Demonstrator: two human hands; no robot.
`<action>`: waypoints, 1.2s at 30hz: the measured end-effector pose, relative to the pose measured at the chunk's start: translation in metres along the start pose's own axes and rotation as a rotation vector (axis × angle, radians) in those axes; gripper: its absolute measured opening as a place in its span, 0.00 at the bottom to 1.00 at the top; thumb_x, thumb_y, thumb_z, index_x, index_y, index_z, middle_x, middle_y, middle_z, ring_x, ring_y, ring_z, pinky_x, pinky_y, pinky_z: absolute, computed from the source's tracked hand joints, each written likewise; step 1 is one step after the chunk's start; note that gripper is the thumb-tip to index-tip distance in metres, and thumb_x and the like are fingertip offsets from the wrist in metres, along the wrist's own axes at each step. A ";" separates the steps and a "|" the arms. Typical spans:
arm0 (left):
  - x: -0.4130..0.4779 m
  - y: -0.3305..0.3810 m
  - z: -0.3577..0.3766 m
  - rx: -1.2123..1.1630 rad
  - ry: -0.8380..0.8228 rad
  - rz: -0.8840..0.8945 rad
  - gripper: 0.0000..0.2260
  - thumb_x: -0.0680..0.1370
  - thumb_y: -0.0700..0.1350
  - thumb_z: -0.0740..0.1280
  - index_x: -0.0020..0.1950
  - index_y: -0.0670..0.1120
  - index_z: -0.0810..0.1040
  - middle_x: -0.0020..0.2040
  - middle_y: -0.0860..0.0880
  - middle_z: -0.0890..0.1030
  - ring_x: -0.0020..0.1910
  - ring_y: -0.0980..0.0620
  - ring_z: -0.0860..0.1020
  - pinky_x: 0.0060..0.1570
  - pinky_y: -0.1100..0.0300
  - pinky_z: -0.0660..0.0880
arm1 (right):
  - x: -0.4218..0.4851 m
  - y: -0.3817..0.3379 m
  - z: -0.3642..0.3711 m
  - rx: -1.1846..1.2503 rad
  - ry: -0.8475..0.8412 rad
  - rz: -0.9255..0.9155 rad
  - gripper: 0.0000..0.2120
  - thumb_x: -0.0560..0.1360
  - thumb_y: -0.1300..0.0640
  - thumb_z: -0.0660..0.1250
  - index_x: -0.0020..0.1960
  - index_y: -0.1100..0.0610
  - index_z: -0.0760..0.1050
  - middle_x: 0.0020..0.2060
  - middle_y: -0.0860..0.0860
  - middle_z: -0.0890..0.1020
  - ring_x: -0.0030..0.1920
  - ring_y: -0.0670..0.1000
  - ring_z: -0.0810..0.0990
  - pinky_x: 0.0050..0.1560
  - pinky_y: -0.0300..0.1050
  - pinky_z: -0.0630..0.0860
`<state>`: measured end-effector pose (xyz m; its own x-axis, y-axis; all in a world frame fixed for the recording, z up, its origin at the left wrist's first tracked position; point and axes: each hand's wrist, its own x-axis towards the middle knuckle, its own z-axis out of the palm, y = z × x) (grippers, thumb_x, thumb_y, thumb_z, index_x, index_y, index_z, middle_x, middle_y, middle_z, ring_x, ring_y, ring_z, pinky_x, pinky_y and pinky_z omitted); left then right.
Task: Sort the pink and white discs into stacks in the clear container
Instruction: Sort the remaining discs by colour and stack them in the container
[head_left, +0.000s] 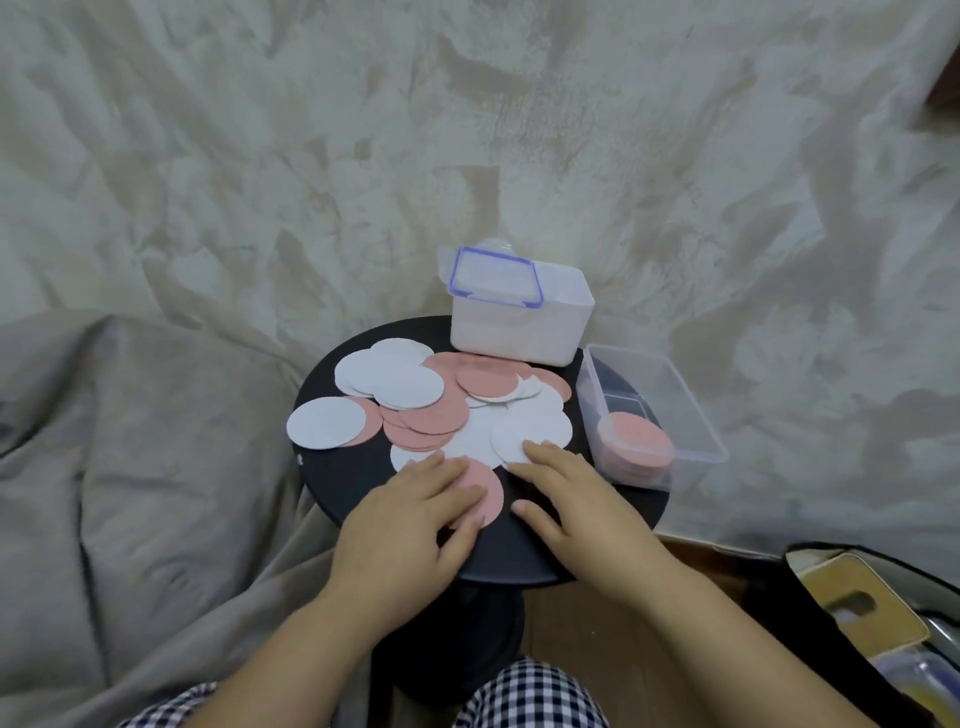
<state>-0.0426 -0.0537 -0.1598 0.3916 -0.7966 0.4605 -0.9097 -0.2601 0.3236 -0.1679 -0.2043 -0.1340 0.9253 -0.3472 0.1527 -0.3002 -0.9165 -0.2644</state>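
Discs (457, 410) in pink and white lie in a loose, overlapping heap across the middle of the frame, on a round black table (332, 483). Behind it, a pale crumpled cloth (311, 156) fills the upper half and runs down the left side. A dark open bag (857, 597) with a tan card inside sits in the lower right corner, and checked trousers (535, 691) show at the bottom edge.

At the table's far edge stands a white box (519, 327), with a clear lid (496, 275) edged in blue leaning at its top. Just right of the heap, the clear container (691, 410) overhangs the table's right edge. Inside it, at the near end, rests a pink stack (636, 447); no white discs can be made out there.

The left hand (410, 514) lies flat with spread fingers on a single pink disc (488, 493) at the near edge of the heap, pressing rather than gripping it. The right hand (566, 493) is also flat and relaxed, its fingertips touching the nearest white discs and its thumb on the bare tabletop.
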 end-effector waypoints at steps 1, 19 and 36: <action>-0.004 -0.001 0.000 -0.010 0.020 0.037 0.14 0.73 0.52 0.59 0.49 0.52 0.83 0.55 0.53 0.82 0.57 0.51 0.79 0.49 0.55 0.79 | -0.008 0.001 0.000 0.028 0.047 -0.019 0.21 0.79 0.47 0.58 0.71 0.47 0.63 0.72 0.43 0.62 0.73 0.43 0.56 0.73 0.39 0.51; -0.036 -0.011 -0.016 -0.306 0.031 0.120 0.13 0.74 0.51 0.62 0.56 0.54 0.81 0.58 0.57 0.80 0.60 0.59 0.76 0.60 0.59 0.71 | -0.068 0.017 0.009 0.278 0.399 -0.130 0.09 0.71 0.52 0.67 0.49 0.50 0.81 0.50 0.41 0.82 0.55 0.40 0.78 0.57 0.38 0.74; -0.038 0.028 -0.030 -0.920 0.240 -0.492 0.06 0.76 0.45 0.67 0.48 0.55 0.81 0.44 0.59 0.84 0.47 0.60 0.81 0.45 0.68 0.74 | -0.030 -0.038 0.003 0.465 0.387 0.163 0.11 0.74 0.51 0.66 0.57 0.48 0.75 0.54 0.36 0.77 0.55 0.39 0.73 0.55 0.31 0.70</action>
<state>-0.0786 -0.0140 -0.1441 0.7951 -0.5618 0.2283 -0.2306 0.0680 0.9707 -0.1834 -0.1582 -0.1315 0.6993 -0.6017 0.3860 -0.2177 -0.6935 -0.6868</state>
